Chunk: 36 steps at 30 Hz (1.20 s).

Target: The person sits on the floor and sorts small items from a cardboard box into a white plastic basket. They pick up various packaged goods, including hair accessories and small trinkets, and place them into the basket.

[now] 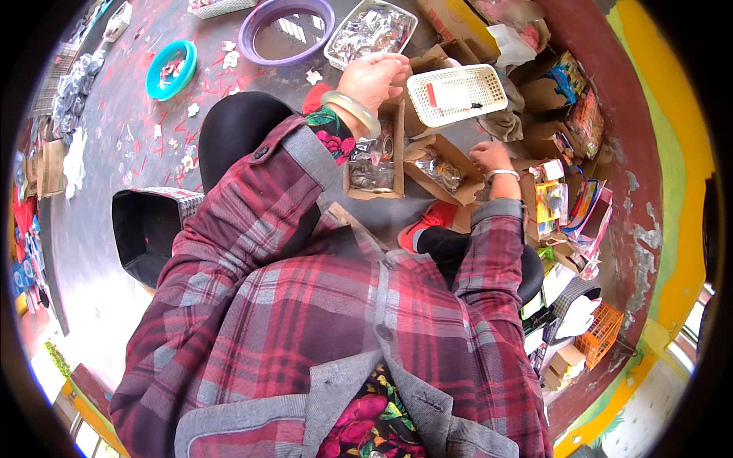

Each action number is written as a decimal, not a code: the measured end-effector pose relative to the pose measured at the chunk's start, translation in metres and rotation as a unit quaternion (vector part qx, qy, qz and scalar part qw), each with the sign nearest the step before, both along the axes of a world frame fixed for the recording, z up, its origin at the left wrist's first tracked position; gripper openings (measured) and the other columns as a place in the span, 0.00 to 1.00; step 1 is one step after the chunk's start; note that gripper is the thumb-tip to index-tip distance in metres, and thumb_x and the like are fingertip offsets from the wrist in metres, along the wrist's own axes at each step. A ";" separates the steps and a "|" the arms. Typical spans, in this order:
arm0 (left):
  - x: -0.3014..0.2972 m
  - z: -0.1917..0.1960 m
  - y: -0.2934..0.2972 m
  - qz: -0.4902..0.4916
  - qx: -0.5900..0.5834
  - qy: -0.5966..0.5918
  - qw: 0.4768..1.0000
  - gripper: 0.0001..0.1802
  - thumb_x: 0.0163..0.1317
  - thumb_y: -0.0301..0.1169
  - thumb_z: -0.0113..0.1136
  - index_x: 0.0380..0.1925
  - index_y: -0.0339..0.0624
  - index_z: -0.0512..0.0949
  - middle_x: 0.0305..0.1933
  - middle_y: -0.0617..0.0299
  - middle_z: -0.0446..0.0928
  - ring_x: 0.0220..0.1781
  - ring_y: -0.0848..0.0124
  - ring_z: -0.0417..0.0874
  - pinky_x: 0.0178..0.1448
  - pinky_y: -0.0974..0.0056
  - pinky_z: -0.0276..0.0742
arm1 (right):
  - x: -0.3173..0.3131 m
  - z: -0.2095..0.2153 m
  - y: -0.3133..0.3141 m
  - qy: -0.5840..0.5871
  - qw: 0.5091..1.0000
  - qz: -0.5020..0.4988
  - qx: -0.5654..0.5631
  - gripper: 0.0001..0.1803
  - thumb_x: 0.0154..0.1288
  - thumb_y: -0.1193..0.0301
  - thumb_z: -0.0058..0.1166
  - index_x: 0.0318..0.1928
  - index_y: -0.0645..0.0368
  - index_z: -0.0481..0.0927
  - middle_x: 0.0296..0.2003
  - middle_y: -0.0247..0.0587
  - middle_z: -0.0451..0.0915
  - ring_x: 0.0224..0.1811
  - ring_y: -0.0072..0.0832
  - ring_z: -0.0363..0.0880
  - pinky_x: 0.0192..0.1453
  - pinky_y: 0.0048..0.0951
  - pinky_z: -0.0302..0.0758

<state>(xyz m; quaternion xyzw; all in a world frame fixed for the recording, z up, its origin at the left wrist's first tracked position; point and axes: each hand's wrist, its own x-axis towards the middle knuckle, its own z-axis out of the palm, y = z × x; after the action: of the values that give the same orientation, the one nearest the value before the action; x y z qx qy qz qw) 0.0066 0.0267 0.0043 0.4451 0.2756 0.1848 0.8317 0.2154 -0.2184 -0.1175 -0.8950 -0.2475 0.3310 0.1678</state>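
Hovering just left of a cream plastic basket (467, 116), the left hand (374, 80) has its fingers close together, slightly bent. The right hand (491, 156) is curled narrow beside an open cardboard box (427, 182) with clear packets (443, 171); whether either hand holds something, one cannot tell.

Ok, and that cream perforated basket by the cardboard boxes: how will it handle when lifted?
The cream basket should be fairly stiff, as its rim and walls look like moulded plastic. It's probably light for its size, being full of holes and sparsely filled. The red strip inside looks loose and may slide if tilted.
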 end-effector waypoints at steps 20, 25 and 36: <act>0.002 -0.001 -0.009 -0.044 -0.027 0.044 0.998 0.15 0.60 0.33 0.47 0.43 0.36 0.72 0.44 0.57 0.74 0.47 0.71 0.73 0.49 0.67 0.67 | -0.032 -0.146 -0.022 -0.009 0.957 0.061 -0.285 0.27 0.53 0.68 0.46 0.56 0.59 0.64 0.51 0.55 0.69 0.54 0.44 0.69 0.56 0.37 0.67; 0.003 -0.007 -0.008 -0.057 -0.043 0.047 0.996 0.14 0.60 0.32 0.48 0.43 0.37 0.73 0.45 0.58 0.74 0.48 0.71 0.73 0.49 0.67 0.68 | -0.037 -0.147 -0.011 0.019 0.950 0.060 -0.306 0.28 0.48 0.67 0.53 0.54 0.58 0.68 0.52 0.52 0.69 0.54 0.42 0.69 0.57 0.36 0.67; 0.003 -0.007 -0.007 -0.058 -0.044 0.047 0.996 0.13 0.59 0.31 0.49 0.42 0.36 0.73 0.44 0.58 0.75 0.47 0.70 0.74 0.48 0.67 0.69 | -0.032 -0.163 -0.011 0.005 0.938 0.076 -0.338 0.28 0.42 0.62 0.60 0.48 0.56 0.75 0.51 0.45 0.71 0.54 0.37 0.70 0.56 0.32 0.68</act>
<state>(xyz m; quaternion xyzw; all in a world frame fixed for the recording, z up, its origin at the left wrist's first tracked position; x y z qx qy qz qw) 0.0098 0.0192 -0.0030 0.4317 0.2960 0.1025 0.8459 0.1831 -0.2292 -0.2808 -0.8756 -0.1877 0.4117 -0.1690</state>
